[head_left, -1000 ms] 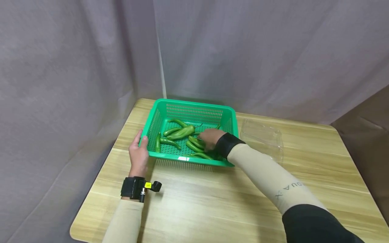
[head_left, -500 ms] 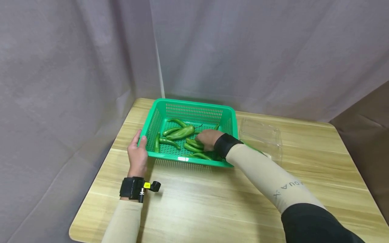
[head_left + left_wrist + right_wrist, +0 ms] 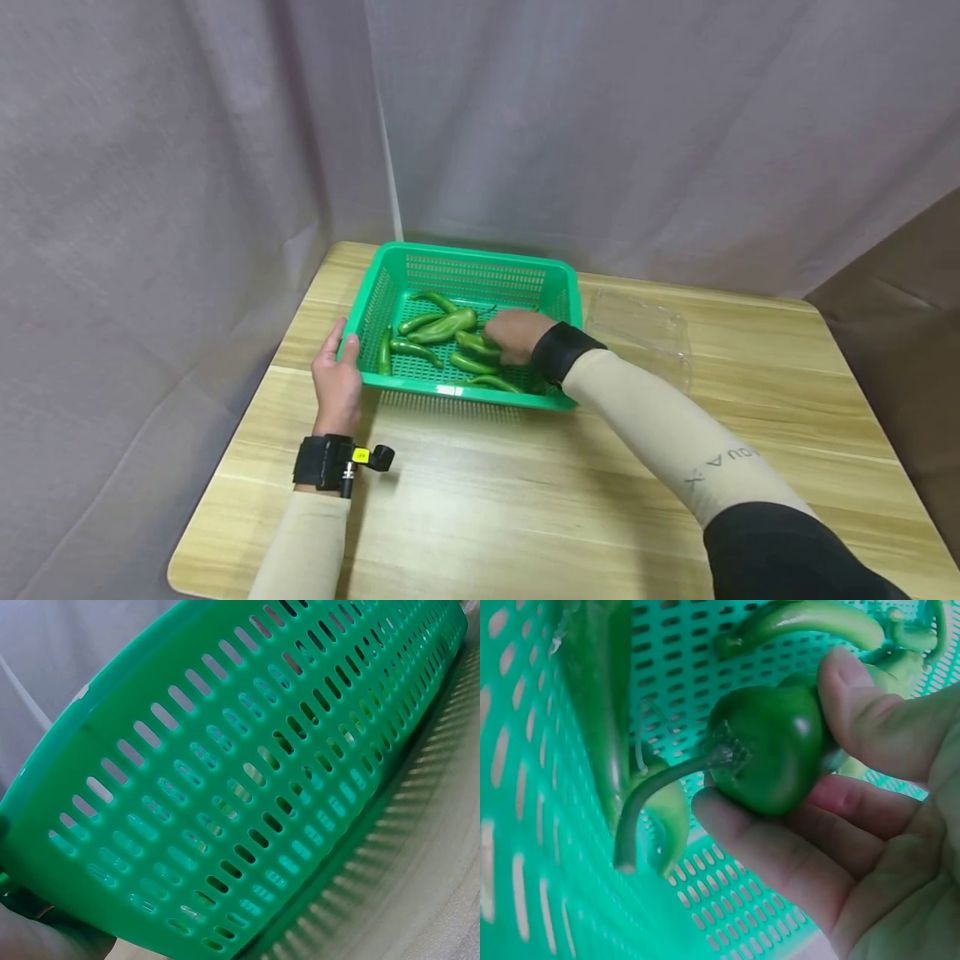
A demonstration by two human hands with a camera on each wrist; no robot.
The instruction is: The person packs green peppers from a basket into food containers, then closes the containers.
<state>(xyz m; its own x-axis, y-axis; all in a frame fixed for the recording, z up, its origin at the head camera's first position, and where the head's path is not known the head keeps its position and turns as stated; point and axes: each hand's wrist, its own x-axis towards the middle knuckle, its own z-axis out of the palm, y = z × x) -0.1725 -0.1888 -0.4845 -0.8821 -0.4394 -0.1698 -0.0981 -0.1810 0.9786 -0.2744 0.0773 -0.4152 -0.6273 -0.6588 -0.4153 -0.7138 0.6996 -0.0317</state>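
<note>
A green plastic basket (image 3: 480,395) with slotted walls stands on the table and holds several green peppers (image 3: 446,326). At its left front corner my left hand (image 3: 337,390) grips the rim, thumb on top and fingers along the outer side. In the left wrist view, the slotted wall (image 3: 247,787) fills most of the picture and only a bit of that hand shows at the lower left. Inside the basket's right part, my right hand (image 3: 514,336) holds a green pepper (image 3: 769,746) between thumb and fingers, its curved stem pointing away from the palm.
Right of the basket lies a clear plastic container (image 3: 641,325), partly behind the right forearm. The wooden table (image 3: 480,500) meets grey curtains (image 3: 600,125) at the back and left. A brown panel (image 3: 892,317) stands at the right.
The pepper in my right hand has risen slightly from the others and parted from the one beside it. My left hand stays on the basket rim.
</note>
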